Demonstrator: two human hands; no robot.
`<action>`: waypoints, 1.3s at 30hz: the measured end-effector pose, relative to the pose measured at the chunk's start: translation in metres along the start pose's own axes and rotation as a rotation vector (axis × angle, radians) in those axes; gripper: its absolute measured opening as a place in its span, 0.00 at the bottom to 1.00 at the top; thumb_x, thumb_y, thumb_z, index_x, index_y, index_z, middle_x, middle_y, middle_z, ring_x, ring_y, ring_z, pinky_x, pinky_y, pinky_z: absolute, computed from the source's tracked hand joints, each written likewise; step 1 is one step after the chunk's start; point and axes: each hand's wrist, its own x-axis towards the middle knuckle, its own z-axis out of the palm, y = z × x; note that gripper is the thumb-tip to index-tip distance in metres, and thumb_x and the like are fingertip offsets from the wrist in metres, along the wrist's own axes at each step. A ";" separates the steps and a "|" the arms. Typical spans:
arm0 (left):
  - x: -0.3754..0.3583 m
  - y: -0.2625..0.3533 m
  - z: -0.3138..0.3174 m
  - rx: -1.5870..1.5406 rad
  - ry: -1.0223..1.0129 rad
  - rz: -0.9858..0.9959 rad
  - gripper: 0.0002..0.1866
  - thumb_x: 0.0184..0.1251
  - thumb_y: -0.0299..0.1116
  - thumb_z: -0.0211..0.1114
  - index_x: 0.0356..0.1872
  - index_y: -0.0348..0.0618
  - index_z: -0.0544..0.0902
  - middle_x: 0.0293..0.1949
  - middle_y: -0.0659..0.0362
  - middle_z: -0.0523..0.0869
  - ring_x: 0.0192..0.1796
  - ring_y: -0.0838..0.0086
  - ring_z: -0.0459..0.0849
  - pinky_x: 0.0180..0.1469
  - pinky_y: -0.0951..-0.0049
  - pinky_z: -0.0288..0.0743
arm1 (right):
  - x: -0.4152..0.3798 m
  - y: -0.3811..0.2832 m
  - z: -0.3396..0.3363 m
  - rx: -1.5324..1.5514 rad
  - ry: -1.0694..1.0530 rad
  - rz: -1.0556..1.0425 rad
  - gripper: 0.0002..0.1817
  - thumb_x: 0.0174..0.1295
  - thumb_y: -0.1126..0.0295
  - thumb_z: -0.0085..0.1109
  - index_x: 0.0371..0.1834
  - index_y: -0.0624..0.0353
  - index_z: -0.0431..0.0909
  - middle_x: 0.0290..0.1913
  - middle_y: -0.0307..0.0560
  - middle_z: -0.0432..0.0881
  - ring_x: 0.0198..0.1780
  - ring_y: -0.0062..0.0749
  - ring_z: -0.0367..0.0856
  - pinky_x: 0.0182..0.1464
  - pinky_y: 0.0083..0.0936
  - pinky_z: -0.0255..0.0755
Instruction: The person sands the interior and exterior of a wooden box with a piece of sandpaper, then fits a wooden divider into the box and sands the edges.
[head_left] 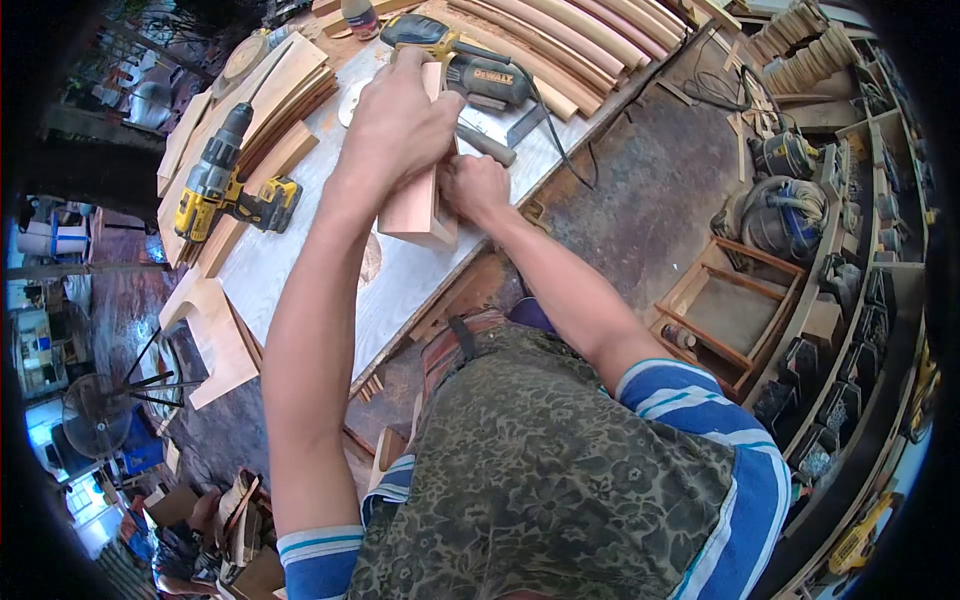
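A long, pale wooden piece (412, 212) with box-like sides lies on the light-topped workbench (330, 215). My left hand (400, 120) is wrapped over its upper part from above, the fingers curled round the far side. Against the piece's right side is my right hand (478, 188), its fingers curled closed; what they hold, if anything, is hidden. Just beyond the hands lies a yellow and black DeWalt power sander (425, 36) with a black dust bag (488, 80). A tool with a dark handle (487, 145) rests beside the right hand.
A yellow cordless drill (225, 180) lies on the left of the bench near stacked boards (290, 95). Curved wooden strips (580, 35) fill the far side. A black cord (565, 150) hangs over the bench edge. On the floor at right stand a wooden frame (715, 355) and a vacuum (770, 215).
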 end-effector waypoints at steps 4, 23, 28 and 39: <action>0.000 -0.003 0.004 0.027 0.031 -0.006 0.29 0.68 0.45 0.63 0.65 0.37 0.77 0.58 0.35 0.86 0.62 0.39 0.84 0.67 0.49 0.75 | -0.010 0.004 0.002 -0.032 0.002 0.028 0.14 0.65 0.55 0.65 0.38 0.53 0.92 0.33 0.64 0.89 0.39 0.63 0.89 0.46 0.55 0.83; 0.000 0.005 -0.002 0.004 -0.010 -0.018 0.29 0.64 0.43 0.62 0.62 0.34 0.77 0.57 0.33 0.86 0.60 0.38 0.84 0.67 0.48 0.76 | -0.016 0.011 0.003 0.157 0.191 0.038 0.13 0.66 0.56 0.65 0.36 0.54 0.88 0.35 0.58 0.88 0.40 0.60 0.87 0.44 0.54 0.79; 0.000 0.002 0.000 -0.014 0.020 0.021 0.28 0.64 0.42 0.62 0.61 0.34 0.78 0.54 0.34 0.87 0.57 0.37 0.86 0.66 0.48 0.77 | -0.018 0.030 -0.031 0.055 0.256 -0.315 0.08 0.63 0.63 0.68 0.39 0.53 0.90 0.39 0.50 0.87 0.42 0.52 0.87 0.44 0.47 0.81; 0.004 -0.007 0.005 0.014 0.044 0.102 0.28 0.64 0.42 0.62 0.58 0.31 0.77 0.52 0.32 0.87 0.56 0.37 0.86 0.65 0.48 0.78 | -0.036 0.044 -0.029 -0.492 0.039 -0.651 0.20 0.66 0.62 0.59 0.60 0.38 0.87 0.50 0.45 0.76 0.54 0.42 0.73 0.56 0.43 0.67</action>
